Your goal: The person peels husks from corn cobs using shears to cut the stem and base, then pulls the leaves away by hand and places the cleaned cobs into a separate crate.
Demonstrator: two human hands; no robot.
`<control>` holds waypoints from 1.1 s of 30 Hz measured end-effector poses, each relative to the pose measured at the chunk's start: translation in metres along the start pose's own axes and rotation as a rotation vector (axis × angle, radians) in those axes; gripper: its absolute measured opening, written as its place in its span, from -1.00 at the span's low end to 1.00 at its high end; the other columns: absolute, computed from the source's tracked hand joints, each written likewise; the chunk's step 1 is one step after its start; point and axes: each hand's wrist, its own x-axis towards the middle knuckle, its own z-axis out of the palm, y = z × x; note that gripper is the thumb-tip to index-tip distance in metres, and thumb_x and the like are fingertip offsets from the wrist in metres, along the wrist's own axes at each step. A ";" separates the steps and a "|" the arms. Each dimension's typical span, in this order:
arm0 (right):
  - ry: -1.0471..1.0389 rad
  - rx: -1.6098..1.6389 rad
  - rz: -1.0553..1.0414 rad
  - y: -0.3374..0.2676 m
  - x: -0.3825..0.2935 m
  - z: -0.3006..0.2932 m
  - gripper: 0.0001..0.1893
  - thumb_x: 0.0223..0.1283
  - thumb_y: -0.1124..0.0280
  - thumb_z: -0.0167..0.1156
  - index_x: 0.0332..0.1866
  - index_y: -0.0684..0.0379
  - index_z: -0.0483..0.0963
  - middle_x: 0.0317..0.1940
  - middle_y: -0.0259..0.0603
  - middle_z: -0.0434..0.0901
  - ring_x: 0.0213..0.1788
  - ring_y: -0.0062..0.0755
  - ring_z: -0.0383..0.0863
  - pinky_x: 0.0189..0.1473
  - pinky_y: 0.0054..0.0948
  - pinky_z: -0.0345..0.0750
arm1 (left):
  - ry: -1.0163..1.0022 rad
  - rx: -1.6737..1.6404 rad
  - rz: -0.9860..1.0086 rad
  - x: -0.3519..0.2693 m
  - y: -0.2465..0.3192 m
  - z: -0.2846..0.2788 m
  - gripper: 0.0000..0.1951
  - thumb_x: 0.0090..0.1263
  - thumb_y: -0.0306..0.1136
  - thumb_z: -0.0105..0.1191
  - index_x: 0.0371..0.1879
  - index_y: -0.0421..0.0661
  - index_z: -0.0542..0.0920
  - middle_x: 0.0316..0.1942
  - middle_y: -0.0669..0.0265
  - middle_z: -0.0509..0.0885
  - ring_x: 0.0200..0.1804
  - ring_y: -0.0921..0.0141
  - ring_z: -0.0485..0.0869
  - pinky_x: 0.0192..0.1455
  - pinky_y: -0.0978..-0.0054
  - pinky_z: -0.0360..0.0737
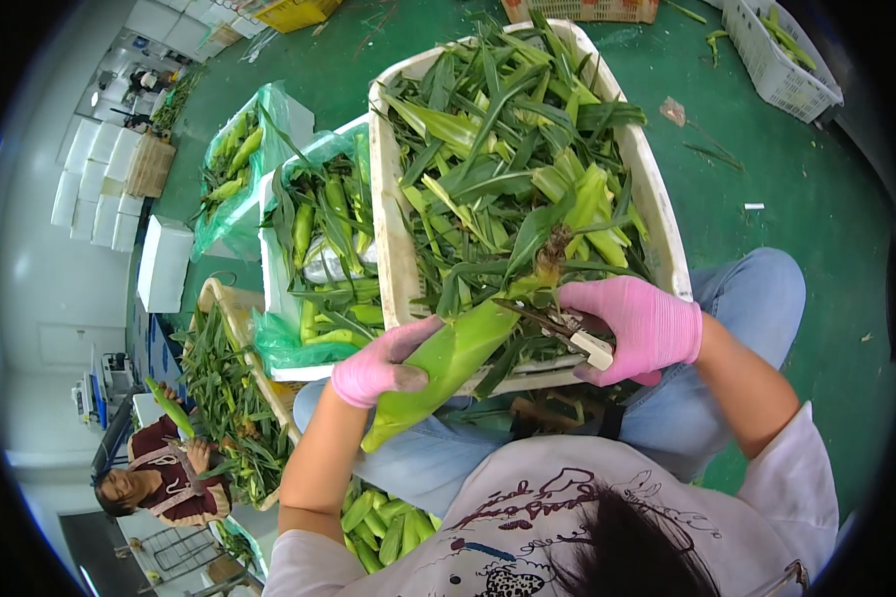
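Observation:
My left hand [388, 362], in a pink glove, grips an ear of corn [448, 358] in its green husk. The ear slants up to the right, its tip with brown silk [552, 257] pointing away from me. In my right hand [635, 328], also gloved in pink, is a pair of pruning shears [567, 328] with a pale handle and dark blades. The blades lie at the upper end of the ear, close below the silk. Beneath both hands stands a white plastic crate [657, 201] heaped with cut corn leaves and husks [493, 149].
Left of the crate, a foam box [269, 276] and a green-bagged box [276, 119] hold corn. A co-worker [164, 477] holds an ear beside a crate of leaves [228, 373]. Husked-green ears [388, 526] lie by my left elbow. A white basket [784, 82] stands far right.

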 end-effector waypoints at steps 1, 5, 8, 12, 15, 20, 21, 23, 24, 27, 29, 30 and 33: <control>-0.002 0.012 0.004 0.004 -0.001 0.005 -0.41 -0.06 0.21 0.38 0.09 0.30 0.43 -0.28 0.00 0.65 -0.30 -0.14 0.70 -0.17 -0.29 0.65 | -0.080 -0.067 -0.031 0.000 -0.002 -0.002 -0.08 -0.13 -0.34 0.22 0.38 -0.37 0.29 0.28 0.09 0.50 0.25 0.28 0.53 0.35 0.38 0.41; 0.036 0.653 0.297 -0.007 -0.017 0.021 -0.66 0.08 0.44 0.26 -0.01 0.25 0.46 -0.53 -0.30 0.57 -0.74 -0.57 0.47 -0.68 -0.48 0.48 | -0.024 -0.130 -0.073 0.006 -0.001 0.010 -0.02 -0.10 -0.21 0.32 0.40 -0.34 0.25 0.19 0.14 0.55 0.14 0.33 0.58 0.23 0.41 0.50; 0.031 1.105 0.165 -0.008 -0.029 0.048 -0.59 0.12 0.49 0.27 0.09 0.26 0.39 -0.25 -0.23 0.61 -0.37 -0.56 0.60 -0.39 -0.55 0.58 | 0.147 -0.026 0.067 0.009 -0.014 0.020 0.04 -0.09 -0.09 0.36 0.43 -0.31 0.20 0.10 0.19 0.57 0.09 0.36 0.58 0.19 0.41 0.51; 0.054 1.106 0.109 -0.013 -0.031 0.088 -0.49 0.15 0.44 0.31 0.20 0.23 0.32 -0.14 -0.28 0.54 -0.15 -0.58 0.52 -0.09 -0.50 0.52 | 0.260 0.129 0.171 0.021 -0.010 0.036 -0.17 -0.02 -0.22 0.40 0.29 -0.26 0.37 0.04 0.27 0.56 0.06 0.41 0.53 0.19 0.44 0.48; 0.168 1.059 0.124 -0.010 -0.010 0.093 -0.52 0.15 0.38 0.34 0.15 0.23 0.39 -0.23 -0.35 0.55 -0.21 -0.61 0.52 -0.15 -0.53 0.52 | 0.286 0.232 0.153 0.024 -0.010 0.044 -0.26 -0.02 -0.31 0.43 0.20 -0.25 0.42 -0.03 0.27 0.60 0.00 0.43 0.56 0.11 0.44 0.53; 0.301 1.108 0.198 -0.008 0.001 0.076 -0.64 0.15 0.46 0.32 0.05 0.25 0.46 -0.42 -0.33 0.57 -0.46 -0.62 0.55 -0.44 -0.58 0.52 | 0.283 -0.108 0.284 0.029 -0.009 0.044 -0.33 0.16 -0.21 0.32 0.24 -0.20 0.38 0.04 0.16 0.61 0.03 0.37 0.59 0.12 0.37 0.56; 0.290 1.110 0.194 -0.007 -0.002 0.079 -0.64 0.15 0.46 0.32 0.05 0.25 0.46 -0.42 -0.33 0.57 -0.46 -0.62 0.55 -0.44 -0.58 0.52 | 0.314 -0.187 0.361 0.034 -0.006 0.042 -0.37 0.25 -0.19 0.23 0.26 -0.17 0.35 0.03 0.11 0.61 0.01 0.31 0.61 0.09 0.32 0.58; 0.209 1.245 0.216 -0.010 -0.009 0.087 -0.59 0.12 0.50 0.33 0.09 0.25 0.45 -0.35 -0.34 0.57 -0.38 -0.60 0.57 -0.32 -0.56 0.55 | 0.435 -0.286 0.546 0.041 -0.001 0.031 -0.43 0.28 -0.22 0.22 0.22 -0.16 0.36 0.01 0.09 0.60 0.01 0.26 0.61 0.09 0.26 0.59; 0.246 1.190 0.097 -0.003 -0.012 0.102 -0.47 0.09 0.53 0.34 0.20 0.22 0.38 -0.23 -0.35 0.54 -0.22 -0.59 0.54 -0.13 -0.52 0.55 | 0.449 -0.329 0.649 0.047 0.006 0.029 -0.46 0.29 -0.23 0.22 0.20 -0.16 0.36 0.00 0.08 0.60 0.03 0.24 0.61 0.11 0.23 0.60; 0.128 1.258 0.179 -0.012 -0.018 0.108 -0.31 0.07 0.53 0.33 0.34 0.19 0.22 -0.11 -0.32 0.47 -0.08 -0.59 0.46 0.05 -0.51 0.46 | 0.608 -0.455 0.861 0.060 0.009 0.026 -0.51 0.34 -0.23 0.21 0.17 -0.16 0.39 0.04 0.13 0.58 0.15 0.20 0.56 0.30 0.12 0.48; 0.101 1.281 0.249 -0.011 -0.011 0.112 -0.30 0.07 0.49 0.32 0.35 0.22 0.22 -0.07 -0.28 0.48 -0.08 -0.55 0.48 0.05 -0.47 0.47 | 0.734 -0.544 1.004 0.067 0.012 0.036 -0.51 0.40 -0.13 0.21 0.19 -0.11 0.42 0.08 0.20 0.56 0.24 0.21 0.49 0.43 0.10 0.35; 0.078 1.312 0.324 -0.009 -0.008 0.114 -0.29 0.06 0.46 0.32 0.36 0.25 0.22 -0.04 -0.23 0.49 -0.09 -0.52 0.49 0.04 -0.43 0.48 | 0.718 -0.549 1.000 0.070 0.013 0.047 -0.51 0.40 -0.13 0.21 0.19 -0.11 0.42 0.08 0.20 0.56 0.24 0.21 0.49 0.43 0.10 0.35; 0.290 1.094 0.222 -0.013 0.015 0.107 -0.25 0.08 0.34 0.35 0.38 0.29 0.20 -0.03 -0.19 0.48 -0.08 -0.48 0.48 0.03 -0.40 0.50 | 0.862 -0.640 0.902 0.071 -0.003 0.069 -0.45 0.42 0.11 0.11 0.18 -0.05 0.43 0.19 0.22 0.50 0.27 0.19 0.46 0.46 0.09 0.30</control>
